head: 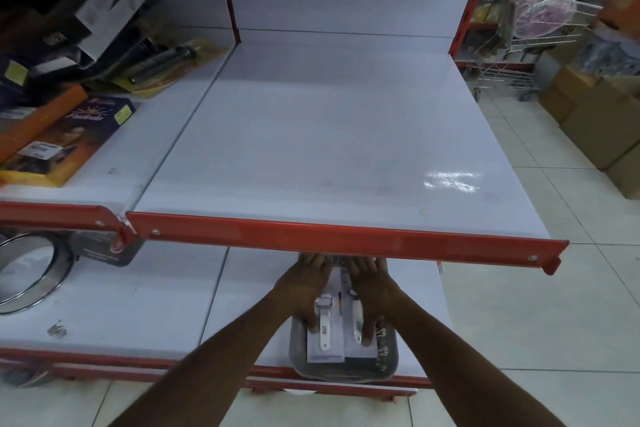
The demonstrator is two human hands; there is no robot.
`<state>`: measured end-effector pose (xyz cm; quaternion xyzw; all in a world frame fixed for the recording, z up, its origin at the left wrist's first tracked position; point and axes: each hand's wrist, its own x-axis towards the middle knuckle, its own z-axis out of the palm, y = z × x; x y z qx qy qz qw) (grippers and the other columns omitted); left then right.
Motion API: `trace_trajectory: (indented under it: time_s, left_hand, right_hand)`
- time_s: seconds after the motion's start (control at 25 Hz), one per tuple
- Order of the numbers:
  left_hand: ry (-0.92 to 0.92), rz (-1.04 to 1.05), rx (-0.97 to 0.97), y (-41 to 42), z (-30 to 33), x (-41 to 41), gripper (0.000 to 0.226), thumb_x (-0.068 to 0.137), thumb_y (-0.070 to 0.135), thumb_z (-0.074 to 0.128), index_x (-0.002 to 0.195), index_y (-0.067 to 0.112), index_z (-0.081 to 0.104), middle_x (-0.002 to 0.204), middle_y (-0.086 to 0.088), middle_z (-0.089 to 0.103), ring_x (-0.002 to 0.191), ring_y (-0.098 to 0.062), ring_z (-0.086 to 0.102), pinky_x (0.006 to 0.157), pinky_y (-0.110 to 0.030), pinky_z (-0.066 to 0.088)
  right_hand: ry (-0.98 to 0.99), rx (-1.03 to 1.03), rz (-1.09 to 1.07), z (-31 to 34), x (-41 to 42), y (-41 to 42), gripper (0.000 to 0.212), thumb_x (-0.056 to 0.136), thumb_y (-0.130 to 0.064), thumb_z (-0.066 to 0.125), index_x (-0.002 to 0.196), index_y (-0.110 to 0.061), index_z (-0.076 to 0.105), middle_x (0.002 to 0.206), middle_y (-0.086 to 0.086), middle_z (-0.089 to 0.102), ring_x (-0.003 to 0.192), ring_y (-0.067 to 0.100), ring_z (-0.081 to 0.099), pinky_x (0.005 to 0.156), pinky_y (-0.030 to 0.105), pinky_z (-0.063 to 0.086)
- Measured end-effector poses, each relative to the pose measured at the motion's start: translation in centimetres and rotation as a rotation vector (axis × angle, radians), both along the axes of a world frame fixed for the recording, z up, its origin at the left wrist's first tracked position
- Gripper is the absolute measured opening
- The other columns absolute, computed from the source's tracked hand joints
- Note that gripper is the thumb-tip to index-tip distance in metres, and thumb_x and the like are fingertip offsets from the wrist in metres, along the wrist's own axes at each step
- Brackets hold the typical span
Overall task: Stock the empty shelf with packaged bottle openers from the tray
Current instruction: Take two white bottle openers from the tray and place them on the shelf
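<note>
Reaching Into the Tray Under the Shelf Lip

Both hands sit low, on the tray (pixel 389 354), which rests near the front edge of the bottom shelf deck (pixel 166 305). Left hand (pixel 304 291) lies palm down on the left side of the stack of packaged bottle openers (pixel 325 333), thumb pressed on the white card beside an opener handle. Right hand (pixel 372 295) mirrors it on the right side, thumb down on the neighbouring pack. Fingertips of both run forward out of sight behind the red shelf rail (pixel 346 239), so cannot tell whether either hand has closed on a pack or only rests flat.

Directly above the hands, past the rail: the empty shelf (pixel 329 135), white, bare, with a glare patch toward its right front. Left of the hands, well apart: a round steel sieve (pixel 31 270) on the lower deck. Up and left, on the adjoining shelf: boxed goods (pixel 65 135) lying flat and tilted. Right of the hands: tiled floor (pixel 554 288), cardboard cartons (pixel 602 128) further off.
</note>
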<state>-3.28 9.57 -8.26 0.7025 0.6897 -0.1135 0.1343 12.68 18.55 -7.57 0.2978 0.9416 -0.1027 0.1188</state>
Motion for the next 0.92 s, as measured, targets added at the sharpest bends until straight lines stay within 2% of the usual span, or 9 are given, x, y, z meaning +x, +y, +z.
trace_trajectory:
  time_s: [0.08, 0.16, 0.24, 0.28, 0.36, 0.48, 0.64, 0.76, 0.92]
  left_hand:
    - [-0.145, 0.094, 0.037, -0.9, 1.7, 0.2, 0.128, 0.062, 0.040, 0.095, 0.158, 0.021, 0.013, 0.169, -0.008, 0.019, 0.147, -0.035, 0.037, 0.115, -0.045, 0.043]
    - [-0.364, 0.214, 0.088, -2.7, 3.6, 0.4, 0.102, 0.071, 0.017, 0.090, 0.154, 0.023, 0.031, 0.157, -0.010, 0.044, 0.130, -0.031, 0.056, 0.102, -0.041, 0.055]
    - [-0.580, 0.312, 0.160, -5.4, 5.7, 0.9, 0.064, 0.080, 0.008, 0.083, 0.133, 0.030, 0.055, 0.133, -0.005, 0.067, 0.112, -0.025, 0.068, 0.092, -0.036, 0.060]
    - [-0.644, 0.339, 0.213, -6.9, 6.9, 1.2, 0.048, 0.083, 0.010, 0.081, 0.115, 0.039, 0.061, 0.119, 0.002, 0.072, 0.102, -0.019, 0.070, 0.088, -0.032, 0.061]
    - [-0.672, 0.368, 0.350, -9.8, 10.2, 1.8, 0.041, 0.086, 0.014, 0.079, 0.092, 0.048, 0.057, 0.099, 0.019, 0.070, 0.087, -0.006, 0.069, 0.081, -0.022, 0.060]
    - [-0.754, 0.413, 0.633, -12.9, 16.7, 1.4, 0.040, 0.082, 0.021, 0.083, 0.096, 0.049, 0.058, 0.091, 0.022, 0.074, 0.082, -0.004, 0.070, 0.073, -0.008, 0.051]
    - [-1.044, 0.410, 0.902, -13.5, 25.9, 0.8, 0.033, 0.081, 0.037, 0.082, 0.102, 0.032, 0.056, 0.078, 0.003, 0.072, 0.064, -0.022, 0.067, 0.068, -0.016, 0.056]
    - [-1.195, 0.417, 1.040, -10.8, 30.6, -0.6, 0.031, 0.081, 0.023, 0.077, 0.101, 0.039, 0.058, 0.077, -0.006, 0.079, 0.061, -0.022, 0.071, 0.057, -0.022, 0.059]
    - [-1.179, 0.584, 1.061, -3.6, 31.4, -4.7, 0.023, 0.090, 0.000, 0.071, 0.106, 0.015, 0.064, 0.075, 0.000, 0.078, 0.064, -0.013, 0.071, 0.053, -0.018, 0.057]
  right_hand:
    - [-0.058, 0.042, 0.046, 1.6, 0.4, -0.2, 0.127, 0.061, -0.044, 0.089, 0.155, -0.010, 0.010, 0.164, 0.014, 0.012, 0.152, 0.037, 0.005, 0.125, 0.044, -0.002]
    - [-0.010, -0.029, -0.011, 4.2, 1.2, -0.8, 0.110, 0.061, -0.037, 0.091, 0.150, -0.015, 0.028, 0.156, 0.010, 0.034, 0.141, 0.037, 0.037, 0.115, 0.049, 0.036]
    - [0.146, -0.158, -0.101, 7.0, 2.5, -1.8, 0.075, 0.067, -0.019, 0.087, 0.133, -0.020, 0.049, 0.135, 0.008, 0.056, 0.119, 0.029, 0.058, 0.095, 0.040, 0.055]
    - [0.204, -0.171, -0.114, 8.6, 3.1, -2.5, 0.055, 0.071, -0.014, 0.083, 0.120, -0.022, 0.058, 0.125, 0.005, 0.064, 0.111, 0.026, 0.063, 0.090, 0.038, 0.057]
    - [0.322, -0.201, -0.173, 11.8, 5.0, -4.5, 0.029, 0.078, -0.005, 0.076, 0.095, -0.027, 0.066, 0.106, -0.003, 0.073, 0.096, 0.016, 0.069, 0.085, 0.033, 0.059]
    - [0.580, -0.196, -0.233, 18.5, 7.1, -7.7, 0.023, 0.085, -0.007, 0.073, 0.085, -0.030, 0.070, 0.089, -0.013, 0.074, 0.079, 0.004, 0.066, 0.074, 0.017, 0.054]
    - [1.000, -0.270, -0.266, 28.5, 8.3, -9.0, 0.025, 0.083, -0.015, 0.076, 0.093, -0.037, 0.070, 0.088, -0.028, 0.074, 0.078, -0.004, 0.070, 0.062, 0.004, 0.049]
    - [1.174, -0.292, -0.254, 33.1, 6.4, -5.8, 0.029, 0.089, -0.012, 0.069, 0.100, -0.039, 0.067, 0.090, -0.030, 0.074, 0.084, -0.007, 0.071, 0.066, 0.007, 0.053]
    - [1.162, -0.394, -0.371, 33.6, 1.1, 1.9, 0.027, 0.091, -0.003, 0.064, 0.114, -0.017, 0.069, 0.107, 0.009, 0.075, 0.100, 0.027, 0.071, 0.085, 0.044, 0.059]
